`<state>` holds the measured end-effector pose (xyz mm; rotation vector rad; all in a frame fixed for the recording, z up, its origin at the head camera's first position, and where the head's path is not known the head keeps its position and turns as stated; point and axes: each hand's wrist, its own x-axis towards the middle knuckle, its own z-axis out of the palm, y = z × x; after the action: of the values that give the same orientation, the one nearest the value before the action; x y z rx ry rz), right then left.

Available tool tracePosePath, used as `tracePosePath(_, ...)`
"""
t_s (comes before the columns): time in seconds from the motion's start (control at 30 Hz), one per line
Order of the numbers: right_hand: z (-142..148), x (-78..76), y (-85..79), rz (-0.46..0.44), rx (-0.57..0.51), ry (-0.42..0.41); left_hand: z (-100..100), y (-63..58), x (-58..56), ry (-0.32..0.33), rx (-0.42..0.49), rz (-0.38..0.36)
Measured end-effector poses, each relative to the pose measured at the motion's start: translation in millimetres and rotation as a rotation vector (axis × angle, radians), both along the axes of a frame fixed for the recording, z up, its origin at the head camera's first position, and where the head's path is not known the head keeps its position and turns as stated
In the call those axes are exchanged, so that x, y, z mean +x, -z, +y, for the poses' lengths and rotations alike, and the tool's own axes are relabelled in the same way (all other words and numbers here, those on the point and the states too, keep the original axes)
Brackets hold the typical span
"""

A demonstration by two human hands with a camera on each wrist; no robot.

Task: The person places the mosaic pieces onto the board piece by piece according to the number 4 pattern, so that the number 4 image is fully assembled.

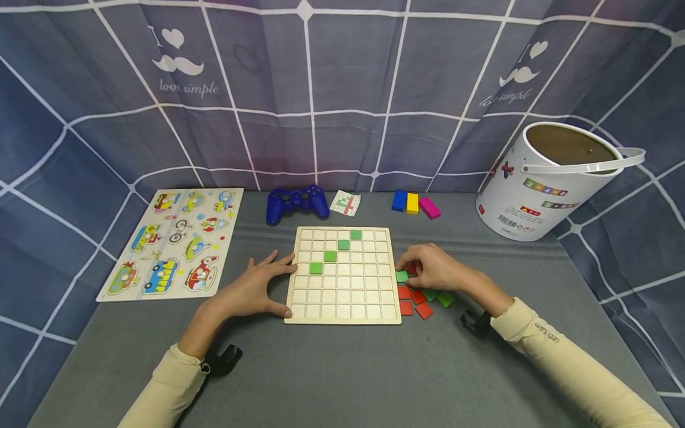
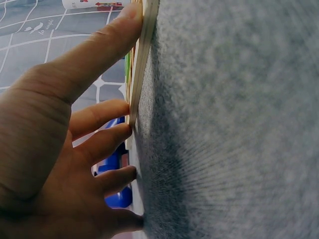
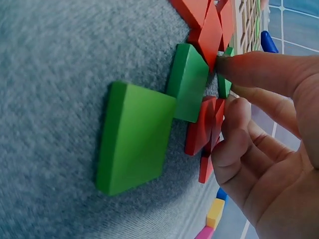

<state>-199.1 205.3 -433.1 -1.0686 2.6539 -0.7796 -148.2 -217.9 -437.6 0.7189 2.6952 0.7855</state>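
A wooden grid board (image 1: 342, 297) lies flat on the grey table, with green square tiles (image 1: 330, 256) in a diagonal line of its cells. My left hand (image 1: 251, 289) is spread at the board's left side. Its thumb rests on the near left corner and its index fingertip touches the left edge; the left wrist view shows the board's side (image 2: 144, 55) against the thumb. Just right of the board, my right hand (image 1: 436, 267) pinches a green tile (image 3: 226, 82) between thumb and finger. Red tiles (image 1: 404, 292) and loose green tiles (image 1: 445, 299) lie around and partly beneath that hand.
Behind the board are a blue game controller (image 1: 297, 202), a small pattern card (image 1: 346, 203) and blue, yellow and pink blocks (image 1: 412, 203). A picture puzzle board (image 1: 176, 249) lies at left. A white bucket (image 1: 535, 196) stands at the back right, before a grey curtain.
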Motion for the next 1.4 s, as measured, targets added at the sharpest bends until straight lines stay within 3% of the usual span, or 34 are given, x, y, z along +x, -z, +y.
tracePosePath(0.37,-4.8,-1.7,-9.5,-0.011,-0.08,0.041,0.6,-2.1,1.3,0.004,-0.001,-0.012)
tracePosePath(0.7,-42.6,-0.7,-7.5,-0.047,-0.167,-0.027,0.3,-0.4,0.4,0.005,-0.002,-0.006)
tracePosePath(1.0,-76.7,-4.0,-11.8,-0.028,-0.164,-0.041,0.1,-2.4,1.3,0.003,0.0,-0.004)
tracePosePath(1.4,-117.4,-3.7,-3.0,0.001,-0.133,-0.128,-0.5,-1.8,1.7,0.012,0.006,0.001)
